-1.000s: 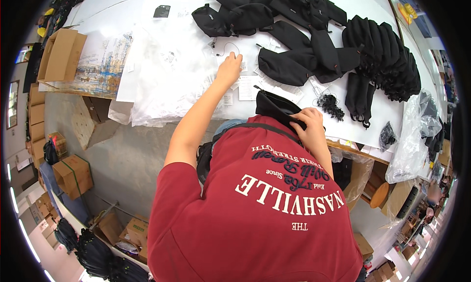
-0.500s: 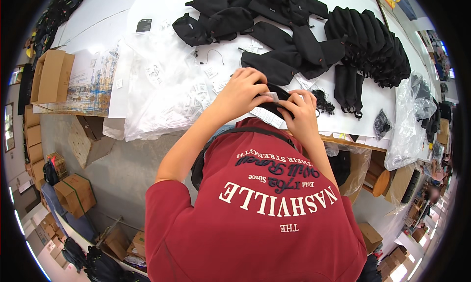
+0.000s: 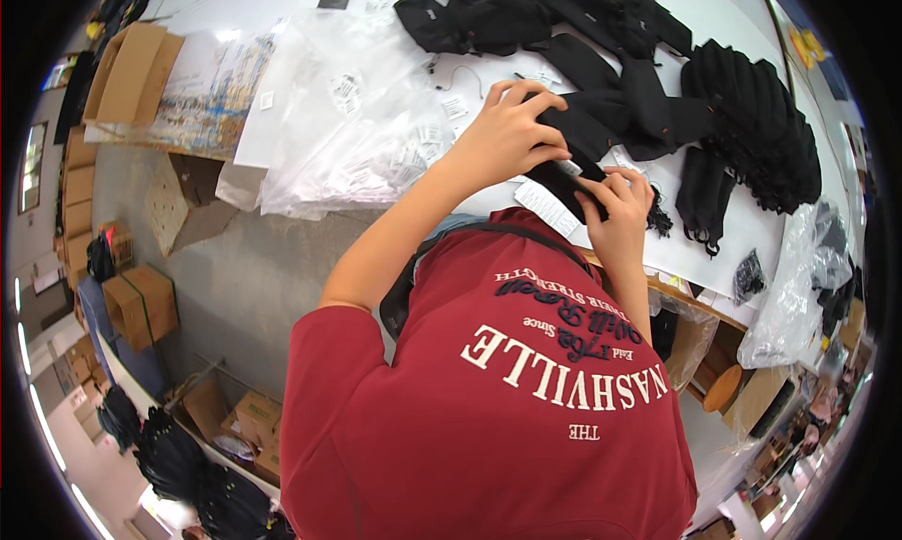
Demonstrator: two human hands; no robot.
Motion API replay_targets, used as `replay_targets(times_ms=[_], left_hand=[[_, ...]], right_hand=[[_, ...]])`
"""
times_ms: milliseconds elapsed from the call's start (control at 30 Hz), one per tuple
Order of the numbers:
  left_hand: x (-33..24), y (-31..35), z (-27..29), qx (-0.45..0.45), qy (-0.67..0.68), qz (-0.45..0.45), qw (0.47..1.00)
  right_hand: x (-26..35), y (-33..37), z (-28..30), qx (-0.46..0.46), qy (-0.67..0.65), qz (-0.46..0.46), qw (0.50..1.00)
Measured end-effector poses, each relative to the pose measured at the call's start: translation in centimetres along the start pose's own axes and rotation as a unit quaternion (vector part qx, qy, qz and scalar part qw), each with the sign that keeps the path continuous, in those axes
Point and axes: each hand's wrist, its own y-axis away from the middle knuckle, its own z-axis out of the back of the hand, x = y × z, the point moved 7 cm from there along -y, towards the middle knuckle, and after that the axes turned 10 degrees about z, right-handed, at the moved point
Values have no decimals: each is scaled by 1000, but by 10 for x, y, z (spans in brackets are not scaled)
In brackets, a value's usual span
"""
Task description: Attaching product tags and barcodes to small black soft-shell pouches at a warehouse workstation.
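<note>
Since one second ago, the left hand (image 3: 512,131) has transferred from one loose cord (image 3: 464,67) to one black pouch (image 3: 562,185) right of the plastic sheeting (image 3: 348,117), so both hands now engage it. Right hand (image 3: 618,207): fingers pinch the pouch's edge; left: fingers curl at one white label (image 3: 569,167), pinch indeterminable. Farther right, overlapping black pouches (image 3: 592,14) prevent an exact count.

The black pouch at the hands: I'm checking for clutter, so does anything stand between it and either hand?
Nothing visible stands between the right hand and the black pouch, which it grips. Beside the left hand, a small white tag shows against the pouch; what lies under that hand is hidden.
</note>
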Motion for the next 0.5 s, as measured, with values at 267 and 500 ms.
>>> replay_targets(times_ms=[267,500], left_hand=[[21,-6,12,-132,136,93,977],[27,47,-76,82,785,325,521]], right_hand=[[-8,-5,18,-104,20,-48,993],[21,-25,30,-111,-58,-21,992]])
